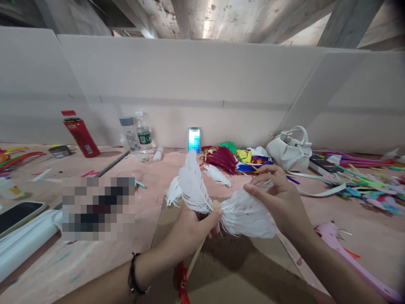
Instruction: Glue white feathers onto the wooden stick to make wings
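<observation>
My left hand [194, 226] pinches the base of a bunch of white feathers [193, 185], near a small tan piece at their centre. A thin stick with a red tassel [182, 280] hangs below that hand. My right hand [278, 194] has its thumb and fingers closed on the upper edge of the right-hand fan of white feathers [248, 213]. Both hands are above a brown board [234, 270]. Behind them, more white feathers [217, 175] lie on the table.
Dark red feathers [223, 159], a white handbag [289, 150] and coloured strips [373, 185] lie at the back and right. A lit phone [194, 140], clear bottle [144, 135] and red bottle [81, 135] stand behind. A pink glue gun [344, 253] lies right.
</observation>
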Demonstrator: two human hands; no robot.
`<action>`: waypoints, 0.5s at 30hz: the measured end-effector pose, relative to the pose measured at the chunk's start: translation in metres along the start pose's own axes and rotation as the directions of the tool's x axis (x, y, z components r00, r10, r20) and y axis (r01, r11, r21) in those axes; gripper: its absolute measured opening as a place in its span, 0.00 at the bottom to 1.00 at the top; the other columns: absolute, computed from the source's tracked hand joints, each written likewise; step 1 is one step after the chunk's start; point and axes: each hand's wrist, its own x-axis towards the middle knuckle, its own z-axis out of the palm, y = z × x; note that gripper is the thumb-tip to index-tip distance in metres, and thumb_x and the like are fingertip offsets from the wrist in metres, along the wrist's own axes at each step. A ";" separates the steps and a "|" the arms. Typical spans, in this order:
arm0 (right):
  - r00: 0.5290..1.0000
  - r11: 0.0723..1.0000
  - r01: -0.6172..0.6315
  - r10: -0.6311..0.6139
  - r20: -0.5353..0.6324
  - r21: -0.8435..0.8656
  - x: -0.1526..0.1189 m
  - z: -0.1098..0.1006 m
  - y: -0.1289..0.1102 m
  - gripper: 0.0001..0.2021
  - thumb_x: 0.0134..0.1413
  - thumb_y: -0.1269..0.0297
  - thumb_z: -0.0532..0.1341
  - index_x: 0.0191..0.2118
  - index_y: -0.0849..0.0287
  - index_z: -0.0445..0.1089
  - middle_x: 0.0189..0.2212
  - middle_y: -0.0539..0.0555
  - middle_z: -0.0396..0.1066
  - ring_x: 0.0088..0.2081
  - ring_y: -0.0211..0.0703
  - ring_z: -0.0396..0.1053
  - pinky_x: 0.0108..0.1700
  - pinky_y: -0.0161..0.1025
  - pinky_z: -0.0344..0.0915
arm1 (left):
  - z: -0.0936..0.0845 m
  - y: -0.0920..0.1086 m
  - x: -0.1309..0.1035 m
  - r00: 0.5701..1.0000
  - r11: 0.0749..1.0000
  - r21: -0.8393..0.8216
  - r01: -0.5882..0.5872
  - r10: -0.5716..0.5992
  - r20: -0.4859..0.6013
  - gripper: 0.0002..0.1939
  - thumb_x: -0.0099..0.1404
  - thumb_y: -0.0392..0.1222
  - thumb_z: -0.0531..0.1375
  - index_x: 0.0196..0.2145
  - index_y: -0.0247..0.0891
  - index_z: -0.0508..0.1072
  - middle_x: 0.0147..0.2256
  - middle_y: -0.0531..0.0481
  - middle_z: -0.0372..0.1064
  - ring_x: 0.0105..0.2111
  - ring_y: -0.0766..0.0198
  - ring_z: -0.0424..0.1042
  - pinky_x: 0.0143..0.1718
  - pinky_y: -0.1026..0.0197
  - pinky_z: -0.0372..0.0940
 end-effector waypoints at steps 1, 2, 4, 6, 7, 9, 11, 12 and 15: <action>1.000 1.000 -0.005 0.005 0.000 -0.001 0.000 0.000 0.001 0.10 0.50 0.53 0.72 0.29 0.52 0.77 0.44 0.54 0.66 0.52 0.54 0.65 0.51 0.49 0.61 | 0.000 0.000 0.000 1.000 1.000 -0.009 0.006 -0.006 -0.002 0.17 0.65 0.47 0.60 0.20 0.40 0.70 0.19 0.54 0.68 0.20 0.66 0.67 0.23 0.66 0.61; 1.000 1.000 -0.013 0.013 0.004 -0.002 0.000 -0.001 0.002 0.10 0.50 0.53 0.72 0.29 0.52 0.77 0.44 0.54 0.66 0.52 0.54 0.65 0.50 0.48 0.61 | 0.000 0.000 0.000 1.000 1.000 -0.022 0.017 -0.017 -0.005 0.17 0.65 0.46 0.60 0.20 0.40 0.70 0.19 0.54 0.68 0.20 0.67 0.67 0.23 0.66 0.61; 0.999 0.999 -0.034 0.034 0.005 -0.002 0.001 -0.002 0.004 0.10 0.52 0.52 0.71 0.29 0.52 0.76 0.45 0.55 0.66 0.52 0.54 0.64 0.48 0.47 0.61 | 0.001 0.001 0.001 0.998 0.997 -0.066 0.047 -0.049 -0.027 0.17 0.64 0.46 0.60 0.19 0.39 0.70 0.18 0.54 0.68 0.19 0.67 0.66 0.22 0.66 0.61; 0.999 0.999 -0.051 0.051 0.002 0.008 0.002 -0.002 0.006 0.11 0.53 0.52 0.71 0.29 0.52 0.76 0.44 0.55 0.66 0.53 0.54 0.64 0.45 0.45 0.61 | 0.002 0.001 0.003 0.994 0.988 -0.132 0.078 -0.087 -0.065 0.17 0.63 0.45 0.61 0.18 0.38 0.70 0.18 0.54 0.68 0.18 0.68 0.65 0.21 0.66 0.60; 0.999 0.998 -0.054 0.054 -0.008 0.016 0.003 -0.003 0.006 0.11 0.53 0.52 0.71 0.29 0.52 0.75 0.44 0.55 0.66 0.53 0.54 0.64 0.44 0.45 0.61 | 0.002 0.001 0.003 0.991 0.982 -0.166 0.087 -0.102 -0.083 0.17 0.63 0.45 0.62 0.18 0.38 0.70 0.18 0.53 0.68 0.18 0.69 0.65 0.21 0.67 0.60; 0.998 0.998 -0.052 0.053 -0.035 0.025 0.004 -0.003 0.006 0.11 0.53 0.53 0.71 0.29 0.52 0.75 0.42 0.55 0.66 0.52 0.53 0.64 0.43 0.43 0.62 | 0.003 0.001 0.005 0.987 0.968 -0.233 0.087 -0.115 -0.111 0.17 0.61 0.46 0.63 0.19 0.37 0.70 0.18 0.53 0.68 0.18 0.69 0.64 0.20 0.67 0.59; 0.996 0.998 -0.050 0.052 -0.068 0.026 0.005 -0.004 0.007 0.12 0.52 0.52 0.71 0.29 0.53 0.74 0.42 0.54 0.67 0.49 0.51 0.66 0.41 0.42 0.63 | 0.004 0.001 0.005 0.986 0.955 -0.289 0.075 -0.114 -0.123 0.16 0.60 0.46 0.64 0.19 0.37 0.70 0.18 0.53 0.68 0.18 0.69 0.65 0.19 0.67 0.59; 0.995 0.998 -0.054 0.056 -0.084 0.027 0.005 -0.005 0.009 0.13 0.52 0.51 0.70 0.29 0.54 0.73 0.42 0.55 0.67 0.46 0.50 0.67 0.40 0.42 0.63 | 0.004 0.001 0.005 0.985 0.948 -0.309 0.072 -0.116 -0.126 0.15 0.60 0.46 0.64 0.20 0.37 0.70 0.19 0.54 0.68 0.18 0.69 0.65 0.19 0.67 0.60; 0.992 0.996 -0.081 0.085 -0.093 0.047 0.005 -0.007 0.016 0.16 0.55 0.47 0.68 0.31 0.55 0.72 0.40 0.55 0.69 0.39 0.47 0.68 0.35 0.41 0.63 | 0.003 -0.003 0.006 0.983 0.940 -0.335 0.071 -0.122 -0.135 0.14 0.60 0.45 0.65 0.21 0.37 0.71 0.19 0.54 0.68 0.19 0.69 0.65 0.19 0.68 0.60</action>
